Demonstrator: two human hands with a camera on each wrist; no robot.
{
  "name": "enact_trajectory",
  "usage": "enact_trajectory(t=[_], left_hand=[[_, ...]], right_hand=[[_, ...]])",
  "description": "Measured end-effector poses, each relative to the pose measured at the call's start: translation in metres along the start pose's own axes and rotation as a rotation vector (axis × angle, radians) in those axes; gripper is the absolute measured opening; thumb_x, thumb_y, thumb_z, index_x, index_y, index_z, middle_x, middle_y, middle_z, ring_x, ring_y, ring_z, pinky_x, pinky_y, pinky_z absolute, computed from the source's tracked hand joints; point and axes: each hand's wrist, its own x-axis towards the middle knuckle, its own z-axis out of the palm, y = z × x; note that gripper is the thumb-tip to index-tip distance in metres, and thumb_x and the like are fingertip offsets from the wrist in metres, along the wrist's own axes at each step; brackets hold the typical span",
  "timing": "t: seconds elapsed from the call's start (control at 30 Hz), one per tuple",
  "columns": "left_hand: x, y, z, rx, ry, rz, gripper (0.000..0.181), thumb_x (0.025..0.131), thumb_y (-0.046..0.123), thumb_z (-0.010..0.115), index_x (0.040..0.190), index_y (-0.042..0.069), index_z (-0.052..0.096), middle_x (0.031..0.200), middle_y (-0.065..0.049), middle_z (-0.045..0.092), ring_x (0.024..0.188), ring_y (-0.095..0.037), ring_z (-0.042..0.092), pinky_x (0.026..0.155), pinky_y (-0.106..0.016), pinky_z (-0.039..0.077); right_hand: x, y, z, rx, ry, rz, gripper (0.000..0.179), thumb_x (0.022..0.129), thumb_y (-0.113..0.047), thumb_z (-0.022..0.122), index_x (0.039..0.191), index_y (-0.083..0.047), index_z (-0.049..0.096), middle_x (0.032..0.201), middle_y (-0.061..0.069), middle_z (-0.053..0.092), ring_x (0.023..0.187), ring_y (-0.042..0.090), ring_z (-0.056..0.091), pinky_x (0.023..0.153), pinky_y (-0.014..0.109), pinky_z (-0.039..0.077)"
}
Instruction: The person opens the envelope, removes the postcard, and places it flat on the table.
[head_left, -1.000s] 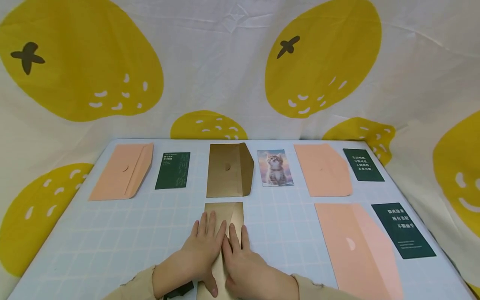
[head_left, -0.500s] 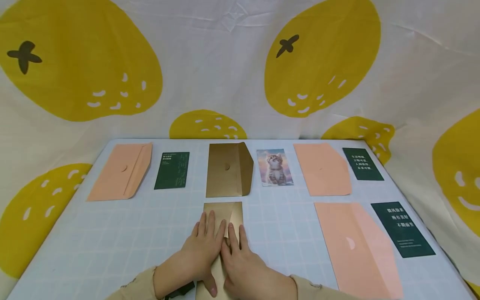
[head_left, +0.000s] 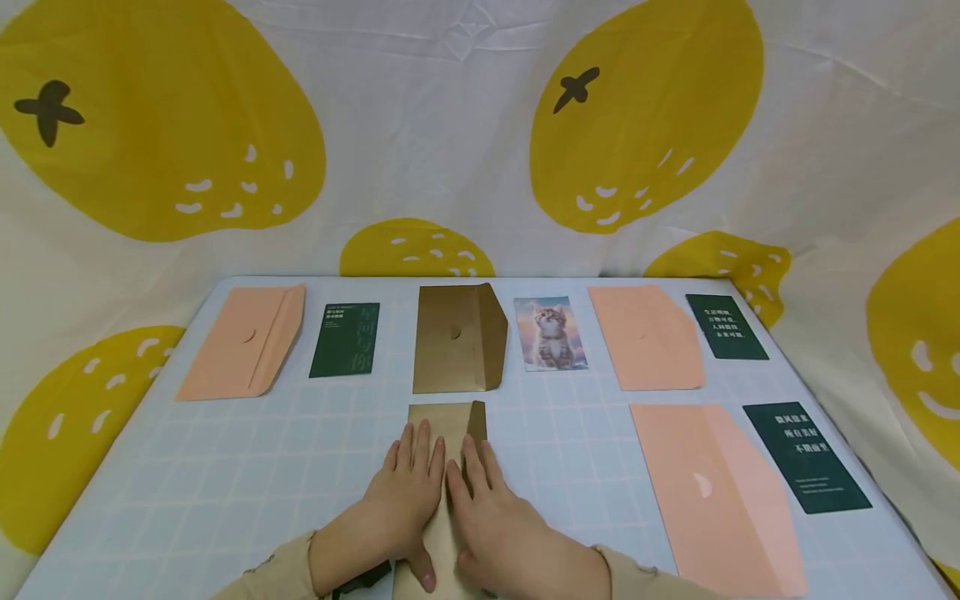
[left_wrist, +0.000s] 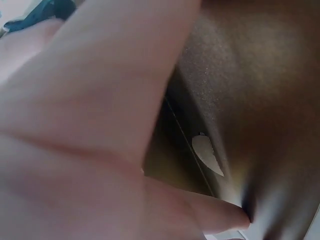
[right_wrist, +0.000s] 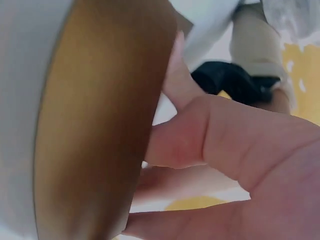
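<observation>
A gold envelope (head_left: 442, 417) lies lengthwise before me, its near end cut off by the frame. My left hand (head_left: 397, 504) rests on it with fingers straight, thumb spread toward the near end. My right hand (head_left: 506, 529) touches the right side, its fingers extended along the flap (head_left: 477, 422), whose darker face shows at the far end. In the right wrist view the flap (right_wrist: 105, 120) stands raised, with the right thumb and a finger at its edge. A pale half-moon notch (left_wrist: 206, 154) shows in the left wrist view, beside the envelope's dark gap.
Behind lie a second gold envelope (head_left: 450, 342), a kitten card (head_left: 551, 333), a peach envelope (head_left: 243, 342) and a green card (head_left: 345, 340). To the right are another peach envelope (head_left: 645, 337), a larger one (head_left: 712, 500), and green cards (head_left: 726, 327). A patterned cloth (head_left: 427, 125) hangs behind.
My right hand has shifted slightly right, away from the left hand. The near envelope's flap, flat before, has come up and shows its darker face. My left hand stays in place.
</observation>
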Motion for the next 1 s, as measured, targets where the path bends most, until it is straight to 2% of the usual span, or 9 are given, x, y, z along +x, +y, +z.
enact_trajectory(t=[0.27,0.33,0.5,0.73,0.83,1.0], left_hand=[[-0.001,0.001,-0.001,0.051,-0.011,-0.023,0.155,0.033,0.079,0.082,0.154,-0.001,0.029,0.159,-0.031,0.015,0.146,-0.050,0.012,0.113,-0.057,0.024],[-0.001,0.001,-0.001,0.053,-0.007,-0.025,0.155,0.033,0.079,0.082,0.154,0.000,0.028,0.159,-0.031,0.015,0.146,-0.050,0.012,0.113,-0.057,0.024],[-0.002,0.001,0.001,0.017,0.020,-0.012,0.152,0.033,0.078,0.084,0.157,0.012,0.026,0.157,-0.034,0.013,0.144,-0.054,0.013,0.112,-0.058,0.026],[-0.002,0.001,0.003,-0.002,0.042,0.007,0.142,0.033,0.077,0.085,0.156,0.038,0.027,0.155,-0.037,0.014,0.141,-0.058,0.015,0.111,-0.059,0.027],[-0.001,0.001,0.003,-0.005,0.028,0.004,0.140,0.033,0.076,0.085,0.155,0.042,0.026,0.156,-0.036,0.013,0.142,-0.057,0.014,0.111,-0.059,0.026],[-0.001,0.000,0.001,-0.039,0.009,0.003,0.139,0.034,0.074,0.086,0.156,0.042,0.026,0.156,-0.036,0.010,0.142,-0.057,0.011,0.112,-0.060,0.023]], right_hand=[[-0.004,0.015,-0.017,0.015,0.076,-0.033,0.087,0.076,-0.017,0.078,0.149,0.004,0.037,0.162,0.026,0.011,0.146,0.047,0.014,0.079,0.034,0.057],[-0.005,0.019,-0.021,-0.036,0.078,-0.039,0.083,0.077,-0.016,0.078,0.148,0.004,0.039,0.162,0.024,0.013,0.147,0.045,0.015,0.087,0.040,0.054],[-0.006,0.032,-0.031,-0.162,0.024,-0.042,0.082,0.080,-0.019,0.080,0.148,0.002,0.040,0.163,0.021,0.013,0.149,0.038,0.013,0.108,0.049,0.037],[-0.003,0.050,-0.038,-0.104,0.007,-0.044,0.094,0.076,-0.033,0.086,0.147,0.007,0.039,0.162,0.024,0.016,0.149,0.036,0.015,0.110,0.051,0.033],[0.001,0.056,-0.039,-0.084,-0.018,-0.031,0.101,0.071,-0.037,0.089,0.147,0.007,0.039,0.162,0.022,0.016,0.149,0.035,0.016,0.111,0.051,0.031],[0.013,0.059,-0.033,-0.093,-0.084,0.038,0.115,0.062,-0.039,0.094,0.150,0.005,0.035,0.161,0.021,0.019,0.149,0.033,0.019,0.113,0.048,0.030]])
